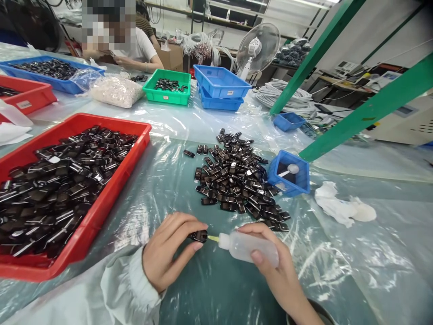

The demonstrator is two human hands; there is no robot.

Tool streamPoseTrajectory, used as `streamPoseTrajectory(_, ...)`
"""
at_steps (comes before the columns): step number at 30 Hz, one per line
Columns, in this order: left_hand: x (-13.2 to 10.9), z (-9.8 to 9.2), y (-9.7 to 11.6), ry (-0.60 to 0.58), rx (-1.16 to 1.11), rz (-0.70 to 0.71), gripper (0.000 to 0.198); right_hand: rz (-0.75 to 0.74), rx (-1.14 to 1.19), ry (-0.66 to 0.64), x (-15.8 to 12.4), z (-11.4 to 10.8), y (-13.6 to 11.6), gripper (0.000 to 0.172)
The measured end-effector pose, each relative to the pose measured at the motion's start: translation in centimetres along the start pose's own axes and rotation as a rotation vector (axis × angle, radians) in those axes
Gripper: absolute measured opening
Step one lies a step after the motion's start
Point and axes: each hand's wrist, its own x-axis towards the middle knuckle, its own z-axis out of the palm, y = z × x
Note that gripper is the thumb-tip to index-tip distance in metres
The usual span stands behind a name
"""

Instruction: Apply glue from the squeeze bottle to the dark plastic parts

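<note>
Between the thumb and fingers of my left hand (172,248) is a small glossy black plastic part (199,235), its end facing right. My right hand (274,262) is wrapped round a translucent squeeze bottle (248,247) with a white cap, tilted on its side. The bottle's thin yellowish nozzle (213,238) points left and meets or nearly meets the end of the black part; I cannot tell whether it goes inside. Just beyond both hands lies a loose pile of similar black parts (233,176).
A red tray (135,167) heaped with black parts stands at left. Right of the pile are a small blue bin (294,183) and crumpled white tissue (341,207). Farther back are a green tray (169,97), stacked blue trays (221,85) and a seated person (140,49). A green post (365,108) slants at right.
</note>
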Motion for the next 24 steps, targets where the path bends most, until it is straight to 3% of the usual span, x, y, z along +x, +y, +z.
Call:
streamPoseTrajectory(10,-0.2,0.1,0.5,0.002,-0.014,0.022,0.021,0.097,0.08,0.154,-0.5,0.3,-0.1,0.036)
streamPoseTrajectory(24,-0.3,0.2,0.7,0.008,-0.014,0.014,0.019,0.011,-0.025,0.047,-0.4,-0.7,0.6,0.029)
